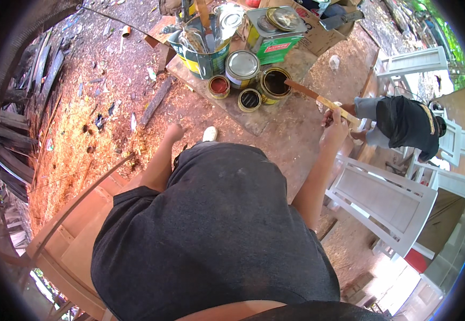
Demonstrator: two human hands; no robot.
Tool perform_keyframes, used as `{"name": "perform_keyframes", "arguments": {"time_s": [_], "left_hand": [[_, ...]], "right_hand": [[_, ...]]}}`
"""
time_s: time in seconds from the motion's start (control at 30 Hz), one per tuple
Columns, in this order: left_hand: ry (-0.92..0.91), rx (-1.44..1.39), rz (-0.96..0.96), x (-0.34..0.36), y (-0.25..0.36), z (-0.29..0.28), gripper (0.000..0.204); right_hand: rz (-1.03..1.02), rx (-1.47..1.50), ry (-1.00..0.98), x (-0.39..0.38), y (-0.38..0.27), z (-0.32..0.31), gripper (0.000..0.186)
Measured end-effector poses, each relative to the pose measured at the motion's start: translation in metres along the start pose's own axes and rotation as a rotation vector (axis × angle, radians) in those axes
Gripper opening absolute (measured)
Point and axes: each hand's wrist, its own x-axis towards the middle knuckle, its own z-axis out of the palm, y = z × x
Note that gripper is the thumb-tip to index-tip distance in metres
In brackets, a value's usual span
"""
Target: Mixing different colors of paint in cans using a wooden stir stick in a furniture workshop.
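My right hand (335,128) is closed on a wooden stick (326,102), reddish-brown toward one end and pale toward the other. A whitish bit, perhaps a rag, shows by those fingers. The stick's brown end points left, toward an open can of dark brown liquid (276,83), and looks raised above the board. My left hand (174,132) is curled at my left side, with nothing seen in it. Beside the brown can stand a small can with black contents (249,99), a small can with red contents (219,85) and a larger lidded can (242,65).
A bucket of brushes (203,59), a square tin (272,40) and a cardboard box (318,32) stand behind. Sawdust (104,107) covers the left ground. A wooden panel (82,241) is at lower left. A bending co-worker (403,120) and white panels (385,195) are at right.
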Motion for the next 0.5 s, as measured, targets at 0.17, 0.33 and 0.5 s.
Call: {"name": "perform_keyframes", "arguments": {"time_s": [0.17,0.33,0.5], "left_hand": [[-0.075,-0.007,-0.001,0.005,0.003,-0.007,0.047],[-0.105,0.014,-0.019,0.001,0.002,-0.011,0.048],[-0.092,0.033,0.009,-0.004,0.017,-0.020,0.054]], "right_hand": [[-0.057,-0.127,0.015,-0.001,-0.009,0.023,0.022],[-0.616,-0.891,-0.383,-0.014,-0.008,0.086,0.020],[-0.859,-1.212,-0.434,0.006,0.017,0.106,0.024]]}}
